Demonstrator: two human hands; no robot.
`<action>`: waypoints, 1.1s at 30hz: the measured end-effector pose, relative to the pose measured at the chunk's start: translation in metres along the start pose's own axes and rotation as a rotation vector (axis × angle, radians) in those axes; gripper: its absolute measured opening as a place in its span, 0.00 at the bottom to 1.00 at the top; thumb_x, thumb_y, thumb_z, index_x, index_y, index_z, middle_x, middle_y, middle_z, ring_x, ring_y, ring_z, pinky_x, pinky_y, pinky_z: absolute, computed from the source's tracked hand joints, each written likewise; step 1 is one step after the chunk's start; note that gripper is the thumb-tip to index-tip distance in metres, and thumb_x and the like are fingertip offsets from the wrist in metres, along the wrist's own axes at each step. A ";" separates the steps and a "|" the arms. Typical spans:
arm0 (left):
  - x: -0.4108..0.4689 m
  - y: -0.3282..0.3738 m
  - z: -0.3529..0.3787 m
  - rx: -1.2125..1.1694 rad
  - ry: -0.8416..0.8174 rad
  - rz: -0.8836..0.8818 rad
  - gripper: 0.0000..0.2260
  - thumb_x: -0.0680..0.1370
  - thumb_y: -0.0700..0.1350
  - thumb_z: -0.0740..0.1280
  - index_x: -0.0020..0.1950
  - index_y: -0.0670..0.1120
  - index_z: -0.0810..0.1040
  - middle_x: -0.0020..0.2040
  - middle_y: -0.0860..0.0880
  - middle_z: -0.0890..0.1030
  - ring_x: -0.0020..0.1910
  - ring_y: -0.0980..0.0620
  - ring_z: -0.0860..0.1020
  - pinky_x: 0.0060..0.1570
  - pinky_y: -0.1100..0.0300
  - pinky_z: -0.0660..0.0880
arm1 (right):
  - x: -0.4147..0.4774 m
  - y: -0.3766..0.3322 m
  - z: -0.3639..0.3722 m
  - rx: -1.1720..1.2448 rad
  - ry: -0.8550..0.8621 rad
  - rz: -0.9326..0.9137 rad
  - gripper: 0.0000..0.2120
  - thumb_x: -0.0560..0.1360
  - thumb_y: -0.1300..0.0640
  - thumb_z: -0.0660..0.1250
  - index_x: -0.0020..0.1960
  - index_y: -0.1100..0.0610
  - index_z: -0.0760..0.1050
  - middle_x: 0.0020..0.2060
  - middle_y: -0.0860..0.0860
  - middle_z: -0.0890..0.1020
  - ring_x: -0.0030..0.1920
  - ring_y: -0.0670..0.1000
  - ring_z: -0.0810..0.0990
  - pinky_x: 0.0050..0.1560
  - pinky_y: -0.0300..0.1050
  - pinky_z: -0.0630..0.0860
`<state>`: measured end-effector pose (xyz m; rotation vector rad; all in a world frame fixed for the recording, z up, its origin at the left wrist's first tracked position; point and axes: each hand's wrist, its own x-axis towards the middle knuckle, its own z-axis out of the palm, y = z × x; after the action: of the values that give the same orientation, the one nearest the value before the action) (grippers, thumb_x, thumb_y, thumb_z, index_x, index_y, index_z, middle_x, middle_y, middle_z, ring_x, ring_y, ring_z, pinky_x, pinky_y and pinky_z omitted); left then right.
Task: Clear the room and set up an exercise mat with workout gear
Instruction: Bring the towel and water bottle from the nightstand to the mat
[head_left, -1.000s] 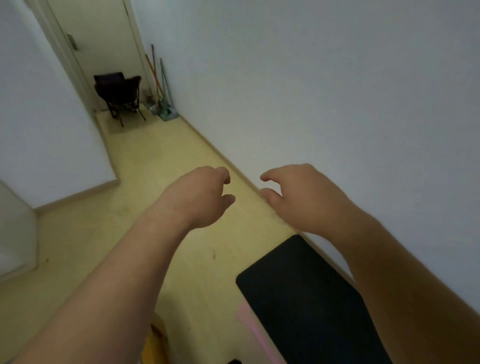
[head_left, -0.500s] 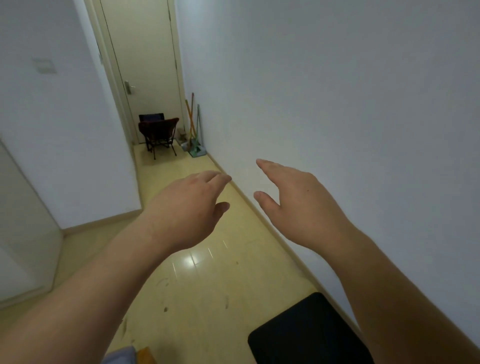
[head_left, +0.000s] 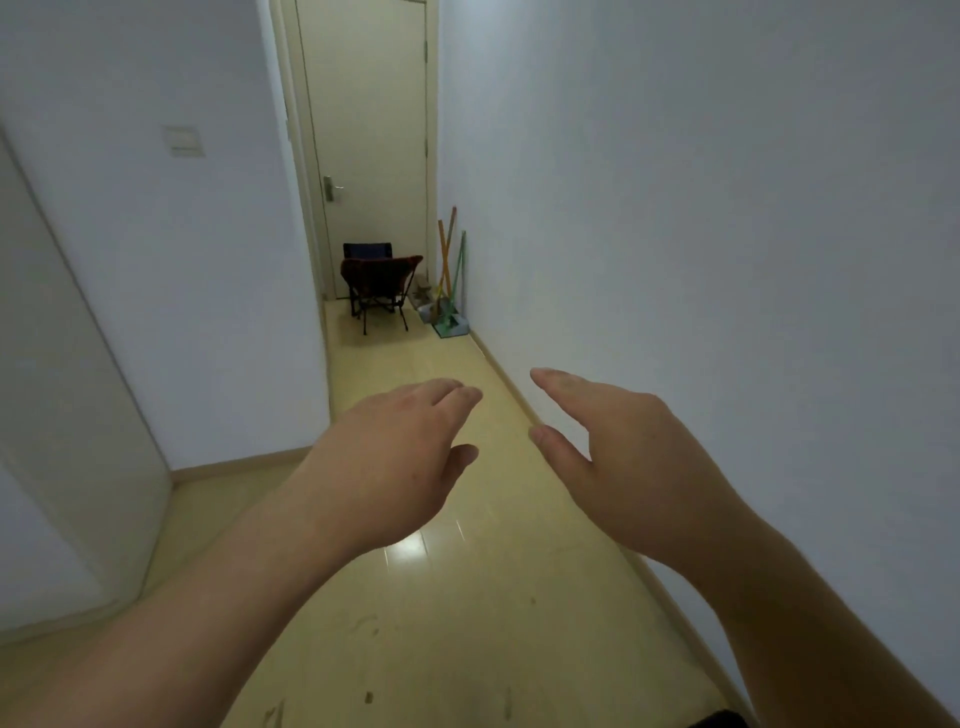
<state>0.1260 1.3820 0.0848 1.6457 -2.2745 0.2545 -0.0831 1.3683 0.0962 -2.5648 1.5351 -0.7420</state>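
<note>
Your left hand (head_left: 395, 467): only the thumb and two fingers showed, the rest were hidden behind the hand. Right hand (head_left: 628, 467): thumb and one finger showed, the others sat behind it. Both forearms ran off the bottom corners. Dark sliver (head_left: 719, 721) at the bottom edge was cut off, too little to tell what it was. Door (head_left: 369, 130) top was cropped. Blue chair (head_left: 366, 249) was mostly hidden behind the reddish chair (head_left: 382, 275). Long-handled tools (head_left: 447, 270) by the wall: heads too small to tell apart. Wall switch (head_left: 183, 140) was blurred. White panel (head_left: 62, 415) was cut by the left edge.
</note>
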 end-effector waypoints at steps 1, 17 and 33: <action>0.003 -0.015 0.001 -0.004 -0.001 -0.024 0.24 0.83 0.57 0.58 0.78 0.55 0.60 0.76 0.58 0.66 0.71 0.55 0.69 0.65 0.59 0.70 | 0.016 -0.003 0.008 0.017 -0.004 -0.009 0.25 0.82 0.45 0.60 0.78 0.47 0.63 0.74 0.42 0.70 0.73 0.43 0.69 0.71 0.38 0.63; 0.075 -0.226 0.046 0.033 0.101 -0.673 0.21 0.83 0.56 0.56 0.77 0.58 0.62 0.74 0.61 0.66 0.70 0.58 0.69 0.66 0.61 0.68 | 0.313 -0.046 0.164 0.230 -0.153 -0.361 0.22 0.82 0.44 0.60 0.75 0.43 0.69 0.64 0.43 0.80 0.53 0.46 0.81 0.54 0.35 0.66; -0.053 -0.360 0.015 0.266 0.247 -1.477 0.19 0.83 0.57 0.57 0.74 0.58 0.66 0.70 0.62 0.72 0.62 0.58 0.75 0.57 0.62 0.73 | 0.429 -0.302 0.322 0.542 -0.531 -1.044 0.20 0.82 0.46 0.61 0.74 0.46 0.72 0.68 0.43 0.78 0.66 0.45 0.77 0.69 0.43 0.70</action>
<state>0.4798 1.3090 0.0367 2.6894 -0.4562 0.3290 0.4678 1.0971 0.0589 -2.6232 -0.2066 -0.3477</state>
